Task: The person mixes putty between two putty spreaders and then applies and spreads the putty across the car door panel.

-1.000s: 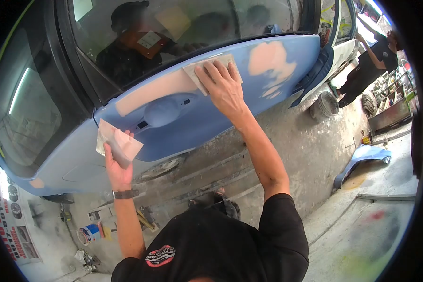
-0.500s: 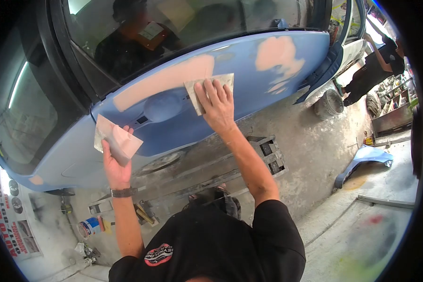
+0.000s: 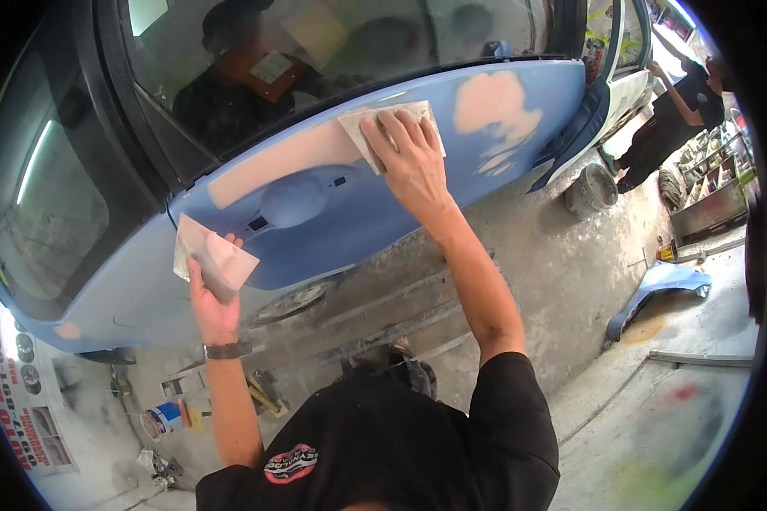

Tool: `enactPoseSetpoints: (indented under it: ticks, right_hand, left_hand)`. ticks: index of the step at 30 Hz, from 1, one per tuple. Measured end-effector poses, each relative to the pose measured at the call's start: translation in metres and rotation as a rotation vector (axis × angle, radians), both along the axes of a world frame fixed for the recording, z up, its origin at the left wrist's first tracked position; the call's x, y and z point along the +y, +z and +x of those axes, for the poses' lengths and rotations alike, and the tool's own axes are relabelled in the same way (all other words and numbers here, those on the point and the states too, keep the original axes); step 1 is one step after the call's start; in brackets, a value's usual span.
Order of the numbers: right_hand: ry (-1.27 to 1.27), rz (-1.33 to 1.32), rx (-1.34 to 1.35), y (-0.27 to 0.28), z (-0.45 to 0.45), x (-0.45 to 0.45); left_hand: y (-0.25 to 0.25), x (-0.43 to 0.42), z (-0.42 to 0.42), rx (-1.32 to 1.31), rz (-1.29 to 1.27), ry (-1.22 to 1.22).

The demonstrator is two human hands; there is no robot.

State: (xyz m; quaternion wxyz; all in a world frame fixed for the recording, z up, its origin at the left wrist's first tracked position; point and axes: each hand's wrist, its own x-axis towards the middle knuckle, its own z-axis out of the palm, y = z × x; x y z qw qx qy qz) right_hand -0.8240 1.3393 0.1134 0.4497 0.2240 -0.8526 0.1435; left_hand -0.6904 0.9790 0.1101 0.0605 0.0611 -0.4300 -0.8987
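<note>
In the head view, my right hand (image 3: pixel 411 157) lies flat over a worn, pale sheet of sandpaper (image 3: pixel 360 128), pressing it against the blue car door (image 3: pixel 383 209) near its upper edge. The sheet covers the end of a long pink filler patch (image 3: pixel 273 169). My left hand (image 3: pixel 213 311) grips a folded, pink-dusted sheet (image 3: pixel 222 260), which looks like sandpaper, in front of the door's left part. Below the long patch are a round handle recess (image 3: pixel 294 203) and two small dark slots. More pink filler (image 3: pixel 490 102) marks the door's right part.
A person in dark clothing (image 3: pixel 677 119) stands at the upper right, near a grey bucket (image 3: pixel 592 189). A loose blue fender (image 3: pixel 656 289) lies at the right. A paint can (image 3: pixel 162 419) stands on the floor at lower left. Dark glass (image 3: pixel 315 51) tops the door.
My right hand and its sandpaper have slid up and to the right along the door, uncovering the second slot by the handle recess. My left hand stays nearly in place.
</note>
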Motion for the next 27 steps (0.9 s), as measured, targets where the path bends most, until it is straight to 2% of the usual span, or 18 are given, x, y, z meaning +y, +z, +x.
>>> enactPoseSetpoints:
  ticks: [8, 16, 19, 22, 26, 27]
  right_hand:
    - [0.054, 0.007, -0.045, 0.0, -0.005, 0.0]
    - [-0.079, -0.192, 0.025, -0.077, 0.028, -0.058]
    - [-0.126, -0.235, 0.04, -0.088, 0.036, -0.073]
    - [-0.065, -0.279, -0.092, -0.082, 0.057, -0.064]
    - [0.312, -0.947, -0.536, -0.039, 0.101, -0.037]
    - [0.458, -1.001, -0.551, -0.025, 0.108, -0.031]
  left_hand:
    - [-0.002, 0.0, 0.002, -0.004, 0.017, 0.004]
    - [0.005, 0.003, 0.003, -0.006, 0.094, -0.007]
    - [0.004, 0.002, 0.002, -0.001, 0.084, -0.009]
    - [0.003, -0.001, 0.002, 0.018, 0.033, -0.049]
    - [0.003, 0.018, 0.013, -0.078, -0.011, 0.077]
    - [0.007, 0.035, 0.018, -0.124, -0.015, 0.1]
